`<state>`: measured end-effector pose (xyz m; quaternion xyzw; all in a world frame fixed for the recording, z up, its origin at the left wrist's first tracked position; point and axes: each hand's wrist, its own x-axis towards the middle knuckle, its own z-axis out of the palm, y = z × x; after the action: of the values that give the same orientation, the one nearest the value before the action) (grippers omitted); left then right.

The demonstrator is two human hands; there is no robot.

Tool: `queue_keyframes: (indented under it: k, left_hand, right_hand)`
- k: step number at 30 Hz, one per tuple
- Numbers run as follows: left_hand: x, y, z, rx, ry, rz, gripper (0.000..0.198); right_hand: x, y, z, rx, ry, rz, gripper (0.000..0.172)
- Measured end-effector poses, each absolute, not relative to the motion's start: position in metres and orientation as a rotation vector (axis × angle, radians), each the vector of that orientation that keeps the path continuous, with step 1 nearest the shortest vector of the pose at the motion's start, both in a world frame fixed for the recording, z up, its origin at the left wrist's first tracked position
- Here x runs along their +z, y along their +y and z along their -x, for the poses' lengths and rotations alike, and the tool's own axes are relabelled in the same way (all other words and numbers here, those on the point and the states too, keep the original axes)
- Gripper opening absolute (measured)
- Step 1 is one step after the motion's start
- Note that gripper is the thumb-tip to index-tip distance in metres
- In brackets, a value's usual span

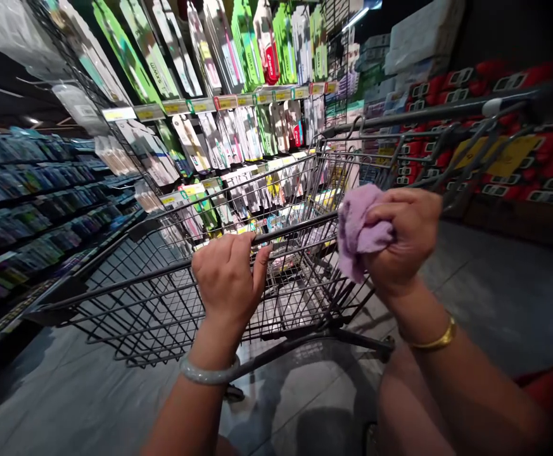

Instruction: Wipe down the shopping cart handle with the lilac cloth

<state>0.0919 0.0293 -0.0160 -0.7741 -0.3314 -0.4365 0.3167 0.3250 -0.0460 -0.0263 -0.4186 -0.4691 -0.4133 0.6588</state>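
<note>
While the left hand (228, 278) wraps its fingers over the top rim of a black wire shopping cart (128, 297), gripping the dark bar with the thumb tucked alongside, the right hand (402, 244) is closed tight around a bunched lilac cloth (358, 229). That cloth sits pressed against the same rim, just to the right of the left hand, with a loose fold hanging down over the wire side of the cart. A pale bangle (208, 373) circles the left wrist and a gold bracelet (435, 342) the right. Tilted in the view, the cart stands on a grey tiled floor (495, 297); its basket appears empty, though the mesh makes that hard to judge. Beyond it hang rows of packaged goods on a display rack (238, 101) with yellow price labels, blue-stocked shelves (29, 190) run along the left, and red packages (518, 158) are stacked on the right.
</note>
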Motion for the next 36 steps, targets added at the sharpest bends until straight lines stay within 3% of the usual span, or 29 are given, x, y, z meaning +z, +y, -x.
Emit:
queue_keyframes:
  k: [6, 11, 17, 21, 27, 36]
  left_hand:
    - [-0.015, 0.031, -0.093, -1.142, -0.866, 2.018, 0.03]
    - [-0.014, 0.031, -0.092, -1.118, -0.867, 2.02, 0.031]
    - [-0.015, 0.031, -0.092, -1.131, -0.852, 2.017, 0.029]
    - [-0.016, 0.031, -0.093, -1.131, -0.873, 2.008, 0.029]
    - [-0.015, 0.031, -0.093, -1.129, -0.895, 2.004, 0.027]
    - [-0.015, 0.031, -0.093, -1.135, -0.889, 2.026, 0.027]
  right_hand:
    - [-0.056, -0.036, -0.286, -1.066, -1.594, 0.862, 0.005]
    - [-0.041, -0.044, -0.316, -1.052, -1.46, 0.895, 0.005]
    - [-0.017, -0.045, -0.373, -1.057, -0.775, 0.809, 0.015]
    - [-0.029, -0.043, -0.365, -1.106, -0.99, 0.989, 0.023]
    - [-0.042, -0.046, -0.341, -1.143, -1.135, 1.154, 0.055]
    - [-0.037, -0.049, -0.37, -1.149, -1.296, 1.055, 0.041]
